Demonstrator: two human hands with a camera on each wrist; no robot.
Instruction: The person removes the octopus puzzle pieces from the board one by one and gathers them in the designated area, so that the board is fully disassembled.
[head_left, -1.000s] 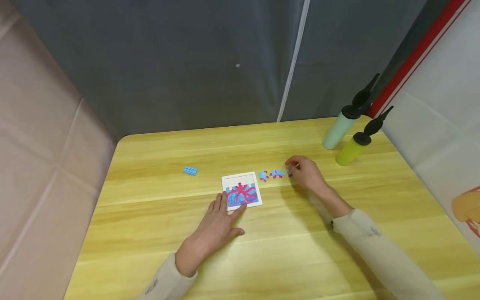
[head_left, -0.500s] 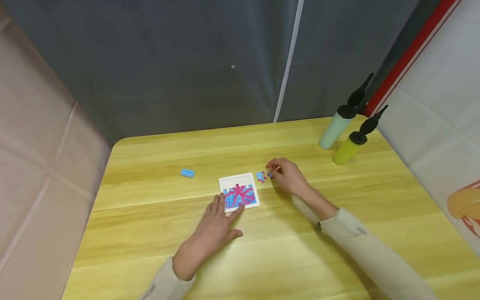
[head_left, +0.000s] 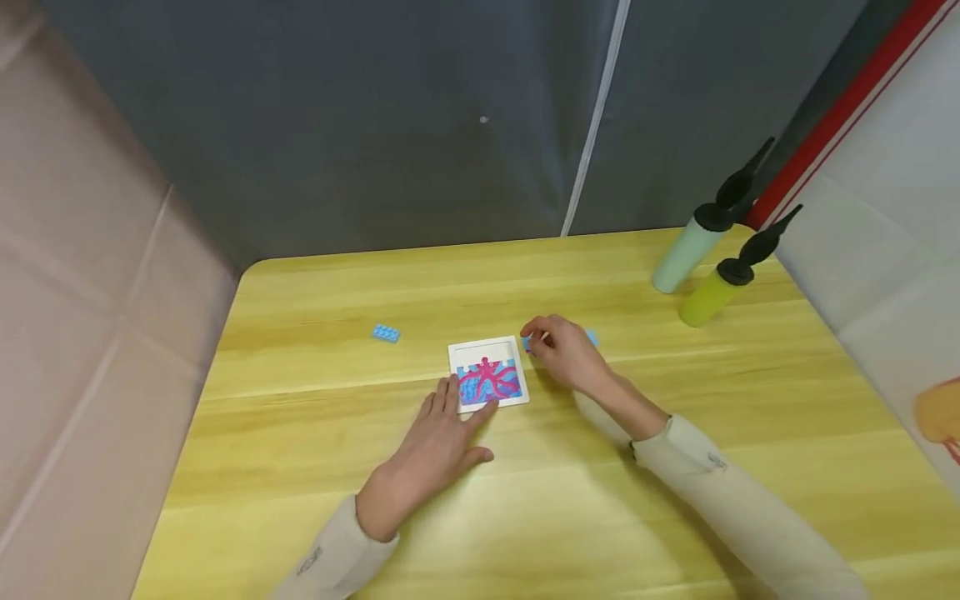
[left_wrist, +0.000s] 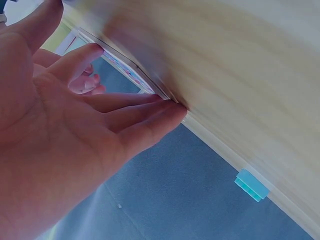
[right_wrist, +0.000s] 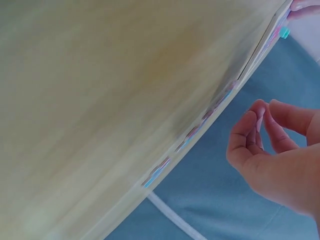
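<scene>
The person's left hand [head_left: 431,450] lay low over the table [head_left: 300,450], its fingers straight, three of them close together at the left edge of a white puzzle tray [head_left: 481,351] and the index finger reaching to the tray's near edge, with the thumb spread away to the side. The tray sat flat near the middle of the table; a pink octopus on blue [head_left: 489,380] filled its lower part, while the upper part was plain white. Just beyond the tray's right edge, the right hand [head_left: 570,358] hung above a row of loose puzzle pieces [right_wrist: 156,172], its fingers curled and the tips of thumb and index finger brought together, with nothing visible between them. The right wrist view showed the pieces lying flat in a line running out from the tray, apart from the fingertips above; how many there were was hard to tell. A light blue toy brick [head_left: 386,333] lay to the left, beyond the tray. At the far right stood a pale green pump [head_left: 682,257] and a yellow-green pump [head_left: 708,300], both with black tops, near a dark grey curtain [head_left: 337,125].
</scene>
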